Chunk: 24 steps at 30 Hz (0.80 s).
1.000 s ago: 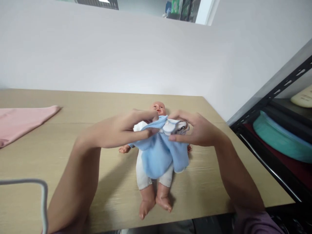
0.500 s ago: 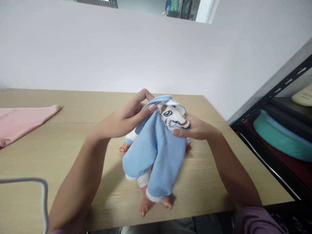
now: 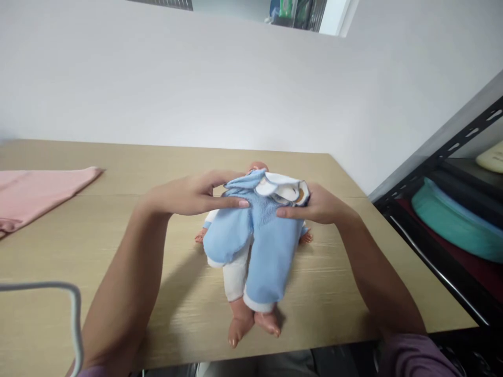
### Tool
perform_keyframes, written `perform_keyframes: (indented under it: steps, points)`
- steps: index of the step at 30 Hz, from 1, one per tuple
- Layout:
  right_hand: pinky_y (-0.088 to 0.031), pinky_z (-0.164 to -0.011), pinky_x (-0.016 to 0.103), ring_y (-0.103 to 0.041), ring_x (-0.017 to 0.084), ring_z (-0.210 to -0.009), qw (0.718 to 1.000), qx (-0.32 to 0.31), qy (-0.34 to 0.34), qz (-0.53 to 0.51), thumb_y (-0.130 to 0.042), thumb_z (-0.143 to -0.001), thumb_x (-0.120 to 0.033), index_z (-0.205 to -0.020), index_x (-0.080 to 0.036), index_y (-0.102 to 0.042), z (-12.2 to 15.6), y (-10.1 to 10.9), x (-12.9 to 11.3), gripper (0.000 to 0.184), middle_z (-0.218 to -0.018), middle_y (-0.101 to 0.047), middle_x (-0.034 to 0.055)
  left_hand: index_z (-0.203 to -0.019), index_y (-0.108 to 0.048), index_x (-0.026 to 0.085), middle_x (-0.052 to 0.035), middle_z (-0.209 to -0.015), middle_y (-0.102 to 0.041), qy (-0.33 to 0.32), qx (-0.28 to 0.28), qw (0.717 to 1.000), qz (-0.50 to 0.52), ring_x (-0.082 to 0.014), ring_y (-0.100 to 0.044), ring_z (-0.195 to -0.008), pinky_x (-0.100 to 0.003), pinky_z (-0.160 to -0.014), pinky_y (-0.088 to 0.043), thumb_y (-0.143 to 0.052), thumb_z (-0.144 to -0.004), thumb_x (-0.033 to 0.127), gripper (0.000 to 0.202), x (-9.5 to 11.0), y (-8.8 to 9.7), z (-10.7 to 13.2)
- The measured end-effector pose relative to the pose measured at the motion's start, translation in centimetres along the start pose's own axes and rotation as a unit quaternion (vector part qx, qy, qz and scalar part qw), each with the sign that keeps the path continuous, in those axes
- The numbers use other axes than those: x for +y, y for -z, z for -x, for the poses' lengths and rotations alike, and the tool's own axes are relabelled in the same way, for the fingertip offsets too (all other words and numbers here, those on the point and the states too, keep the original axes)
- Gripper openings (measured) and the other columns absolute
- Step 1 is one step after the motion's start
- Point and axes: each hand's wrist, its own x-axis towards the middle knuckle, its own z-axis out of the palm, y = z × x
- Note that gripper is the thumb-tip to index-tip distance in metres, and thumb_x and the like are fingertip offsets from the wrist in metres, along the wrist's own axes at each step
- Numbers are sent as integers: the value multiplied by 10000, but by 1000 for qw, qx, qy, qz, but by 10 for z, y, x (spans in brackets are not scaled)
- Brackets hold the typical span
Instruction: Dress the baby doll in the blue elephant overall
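A baby doll in a white bodysuit lies on its back on the wooden table, feet toward me. Over its body I hold small light-blue fleece trousers with white cuffs and an animal patch near the waist. My left hand pinches the waist on the left side, fingers closed on the fabric. My right hand grips the waist on the right, by the patch. The trousers hang down over the doll's torso and thighs and hide most of its head.
A folded pink cloth lies at the table's far left. A white wire hanger shows at the lower left edge. A black metal shelf with a teal cushion stands on the right. A white wall rises behind the table.
The bunched blue trousers were lifted and shaken out so the legs hang down, then lowered onto the doll's body. Both hands kept their hold on the waist.
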Motion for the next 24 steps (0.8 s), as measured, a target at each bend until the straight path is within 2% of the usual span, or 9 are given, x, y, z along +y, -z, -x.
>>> perform_keyframes:
  steps: [4,7,9,11,14,17,20,22,24]
  points:
    - [-629,-969,362,-761,260,-1046,989,-138,41,45,-894,-903,-508,-1158,-195,-802,-6,-12,0,413,-1090,-831,35,-1159,-775,225,-57,-1087,-785,-35,72,997,7,-204,-723,-956,-265,-849,-576,-711,-1041,296,152,3,-17,-11]
    - [-621,-1012,367,-751,246,-1045,986,-140,76,44,-904,-888,-500,-1164,-190,-781,-7,-18,1,433,-1110,-820,49,-1089,-763,204,-43,-1015,-777,-6,67,998,15,-205,-710,-883,-268,-794,-584,-743,-1000,302,134,5,-18,-11]
    - [-617,-1030,375,-751,247,-1083,990,-113,88,6,-902,-887,-477,-1221,-196,-770,-7,-18,4,456,-1184,-817,69,-996,-754,179,-38,-918,-775,13,-3,999,39,-204,-695,-794,-270,-723,-582,-785,-962,312,141,3,-11,-5]
    - [-605,-1069,409,-750,273,-1163,991,-87,91,-46,-876,-904,-493,-1304,-201,-748,-6,-17,10,512,-1272,-805,96,-953,-749,164,-48,-847,-780,40,-103,991,78,-208,-701,-736,-278,-683,-583,-799,-961,305,150,-1,0,4]
    - [-573,-1144,479,-723,316,-1291,989,-46,82,-115,-851,-905,-573,-1452,-209,-671,-4,-19,20,682,-1396,-767,129,-1071,-762,155,-89,-888,-814,48,-187,972,136,-222,-736,-750,-314,-738,-621,-778,-1004,294,155,-8,11,11]
    - [-566,-1164,470,-714,304,-1315,990,-50,62,-119,-898,-870,-539,-1484,-222,-646,-4,-22,22,735,-1400,-764,125,-1141,-760,175,-93,-916,-814,1,-156,971,184,-228,-758,-858,-335,-868,-644,-763,-1026,326,190,-11,11,8]
    - [-593,-1119,407,-756,265,-1206,982,-148,58,-100,-950,-828,-439,-1340,-217,-733,-7,-26,17,598,-1250,-812,83,-1074,-784,211,-89,-939,-807,-16,-101,972,210,-274,-780,-1048,-343,-951,-640,-847,-961,362,199,-10,6,1]
    - [-610,-1089,382,-772,254,-1142,970,-211,66,-102,-979,-786,-401,-1222,-214,-778,-9,-28,14,515,-1156,-829,54,-1072,-812,230,-97,-981,-818,3,-101,973,210,-305,-799,-1052,-353,-901,-658,-895,-911,393,243,-9,3,0]
    - [-630,-1058,380,-781,263,-1095,966,-220,71,-114,-1007,-738,-388,-1126,-215,-800,-9,-29,15,473,-1074,-835,38,-1075,-838,248,-107,-992,-830,21,-117,973,196,-308,-817,-937,-345,-778,-671,-936,-857,439,306,-10,1,1]
